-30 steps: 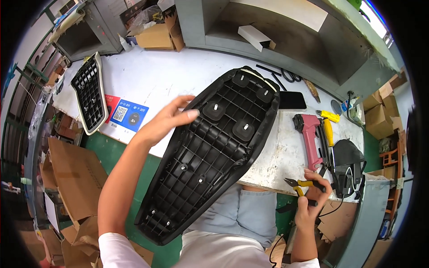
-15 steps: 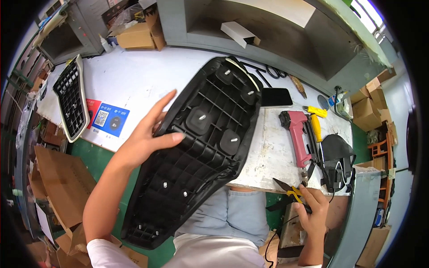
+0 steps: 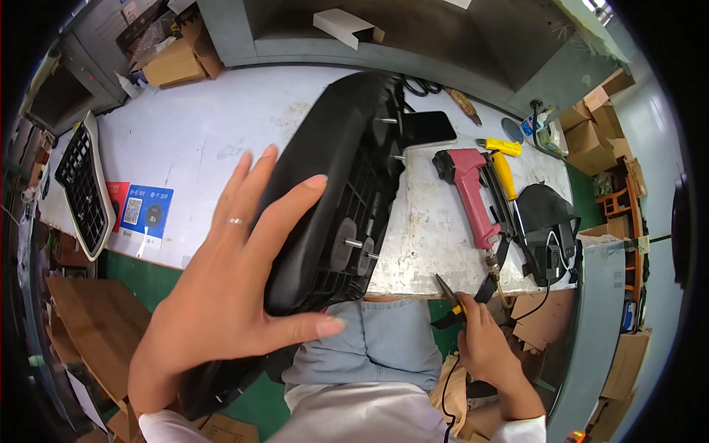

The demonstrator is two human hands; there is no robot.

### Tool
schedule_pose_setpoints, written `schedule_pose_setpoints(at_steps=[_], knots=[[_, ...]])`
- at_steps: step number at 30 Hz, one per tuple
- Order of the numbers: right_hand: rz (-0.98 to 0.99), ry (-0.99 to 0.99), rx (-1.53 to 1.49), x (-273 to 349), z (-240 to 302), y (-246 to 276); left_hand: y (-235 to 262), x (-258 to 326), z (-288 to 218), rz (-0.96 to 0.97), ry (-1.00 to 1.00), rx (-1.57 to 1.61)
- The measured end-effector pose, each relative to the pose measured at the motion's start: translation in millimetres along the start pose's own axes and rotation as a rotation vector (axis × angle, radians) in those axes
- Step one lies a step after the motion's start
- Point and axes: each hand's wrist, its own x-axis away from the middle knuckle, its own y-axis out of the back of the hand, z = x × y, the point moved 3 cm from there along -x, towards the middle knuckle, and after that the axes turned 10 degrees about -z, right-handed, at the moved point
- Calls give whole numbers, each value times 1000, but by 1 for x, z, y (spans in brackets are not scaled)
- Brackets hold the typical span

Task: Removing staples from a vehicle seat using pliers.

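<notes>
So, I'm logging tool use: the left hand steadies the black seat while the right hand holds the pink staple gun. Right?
Not quite. In the head view the right hand holds yellow-handled pliers; the pink staple gun lies untouched on the table. The left hand does steady the black seat.

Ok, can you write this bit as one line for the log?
left hand: flat on black seat, tipped on edge | right hand: holds pliers | pink staple gun: lying on table
</notes>
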Motion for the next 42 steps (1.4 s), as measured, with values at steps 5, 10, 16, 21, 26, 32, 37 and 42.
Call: schedule_pose_setpoints(at_steps=[5,10,16,21,26,32,37,42], knots=[[82,-431,-746,0,3,-32,-19,-7,5,49,138,473],[514,-524,-1266,5,37,-60,-22,-11,-3,108,119,393],[420,-441,-1202,-22,59,-50,-21,-10,-11,96,114,368],[459,-282,-795,-36,57,-36,-21,-8,-17,78,116,341],[-47,151,-85,-34,82,-25,-22,-8,-17,78,53,293],[-155,213,155,-31,91,-23,-21,-9,-17,57,35,298],[-142,200,183,-23,85,-19,-24,-9,-15,73,79,308],[-163,217,162,-29,87,-25,-23,-12,-15,74,85,296]])
